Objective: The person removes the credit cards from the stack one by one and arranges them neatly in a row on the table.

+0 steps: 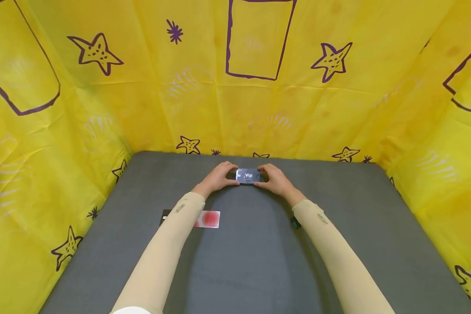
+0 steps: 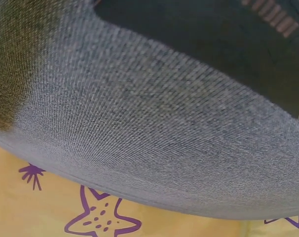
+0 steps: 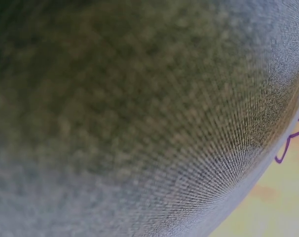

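- "Vip" card, long axis running left to right.
- I see left hand and right hand, equally near, fingers gripping its opposite short ends.

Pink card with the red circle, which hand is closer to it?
The left hand, gripping the Vip card by its left end, beyond the pink card. The right hand is farther right, at the Vip card's opposite end.

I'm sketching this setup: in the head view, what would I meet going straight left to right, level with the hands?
Yellow cloth, grey table, left hand, Vip card, right hand, grey table again, yellow cloth again.
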`<state>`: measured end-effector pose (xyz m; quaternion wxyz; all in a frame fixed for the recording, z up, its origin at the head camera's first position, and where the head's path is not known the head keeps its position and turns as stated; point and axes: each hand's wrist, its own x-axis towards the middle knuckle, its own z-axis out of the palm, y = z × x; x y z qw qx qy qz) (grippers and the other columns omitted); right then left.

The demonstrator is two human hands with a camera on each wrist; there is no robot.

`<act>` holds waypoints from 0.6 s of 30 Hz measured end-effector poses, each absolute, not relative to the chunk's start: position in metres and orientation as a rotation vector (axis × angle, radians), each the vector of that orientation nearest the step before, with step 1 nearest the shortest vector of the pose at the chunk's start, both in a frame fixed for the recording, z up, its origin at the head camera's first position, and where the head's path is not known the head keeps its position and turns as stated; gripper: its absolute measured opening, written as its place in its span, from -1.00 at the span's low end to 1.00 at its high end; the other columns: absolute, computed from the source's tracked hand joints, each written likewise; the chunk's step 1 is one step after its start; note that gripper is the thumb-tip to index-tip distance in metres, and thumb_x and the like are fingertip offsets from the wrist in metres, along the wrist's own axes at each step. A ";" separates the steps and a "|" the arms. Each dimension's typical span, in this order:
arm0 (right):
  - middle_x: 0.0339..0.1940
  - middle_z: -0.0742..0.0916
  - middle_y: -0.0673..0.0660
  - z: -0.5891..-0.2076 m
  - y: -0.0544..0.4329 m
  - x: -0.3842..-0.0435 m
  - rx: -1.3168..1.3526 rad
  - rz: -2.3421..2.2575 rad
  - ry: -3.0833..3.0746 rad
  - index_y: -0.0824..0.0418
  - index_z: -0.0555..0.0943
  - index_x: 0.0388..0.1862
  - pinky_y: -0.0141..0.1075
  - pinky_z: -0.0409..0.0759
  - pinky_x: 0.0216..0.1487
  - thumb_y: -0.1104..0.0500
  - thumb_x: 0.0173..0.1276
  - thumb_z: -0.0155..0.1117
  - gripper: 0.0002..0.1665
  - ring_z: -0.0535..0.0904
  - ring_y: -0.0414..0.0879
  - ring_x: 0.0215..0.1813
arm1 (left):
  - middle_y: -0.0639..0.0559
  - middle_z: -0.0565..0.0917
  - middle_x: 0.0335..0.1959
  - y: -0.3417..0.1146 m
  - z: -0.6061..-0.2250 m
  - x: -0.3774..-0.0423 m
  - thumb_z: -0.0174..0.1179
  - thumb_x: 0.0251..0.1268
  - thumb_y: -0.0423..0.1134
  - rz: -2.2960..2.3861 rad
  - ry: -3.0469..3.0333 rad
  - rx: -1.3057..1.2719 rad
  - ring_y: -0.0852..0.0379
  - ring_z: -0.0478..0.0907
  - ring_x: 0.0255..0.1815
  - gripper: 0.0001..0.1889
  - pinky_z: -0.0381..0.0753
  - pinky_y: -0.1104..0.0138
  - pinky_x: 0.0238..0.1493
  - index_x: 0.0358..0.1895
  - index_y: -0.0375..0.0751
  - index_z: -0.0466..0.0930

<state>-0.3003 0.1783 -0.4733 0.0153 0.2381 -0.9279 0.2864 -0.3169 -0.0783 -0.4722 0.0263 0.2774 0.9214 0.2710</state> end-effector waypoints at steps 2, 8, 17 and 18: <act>0.05 0.60 0.25 -0.474 0.178 -0.300 0.749 0.887 -2.867 0.31 0.51 0.17 -0.08 0.47 0.14 -0.04 0.17 0.50 -0.30 0.51 0.06 0.03 | -0.08 0.53 0.06 -0.079 -0.473 -0.316 0.41 0.14 -0.02 0.846 2.862 0.872 0.01 0.43 0.08 -0.36 0.37 0.16 0.26 0.24 -0.25 0.50; 0.03 0.60 0.27 -0.474 0.178 -0.297 0.761 0.902 -2.814 0.31 0.52 0.15 -0.06 0.47 0.12 -0.01 0.16 0.51 -0.32 0.51 0.11 0.03 | -0.08 0.54 0.07 -0.080 -0.475 -0.315 0.43 0.13 -0.06 0.879 2.900 0.920 0.01 0.43 0.11 -0.38 0.37 0.16 0.26 0.22 -0.26 0.51; 0.02 0.60 0.24 -0.473 0.179 -0.290 0.763 0.939 -2.733 0.29 0.52 0.16 -0.07 0.51 0.09 0.05 0.12 0.54 -0.33 0.52 0.10 0.01 | -0.06 0.54 0.08 -0.081 -0.472 -0.310 0.44 0.11 -0.04 0.905 2.920 0.951 0.04 0.43 0.12 -0.38 0.37 0.19 0.27 0.23 -0.21 0.51; 0.02 0.60 0.23 -0.473 0.179 -0.289 0.763 0.936 -2.722 0.28 0.52 0.16 -0.07 0.51 0.08 0.06 0.12 0.55 -0.33 0.52 0.09 0.00 | -0.05 0.54 0.08 -0.082 -0.471 -0.309 0.44 0.11 -0.04 0.908 2.924 0.953 0.04 0.43 0.12 -0.38 0.37 0.19 0.27 0.23 -0.20 0.51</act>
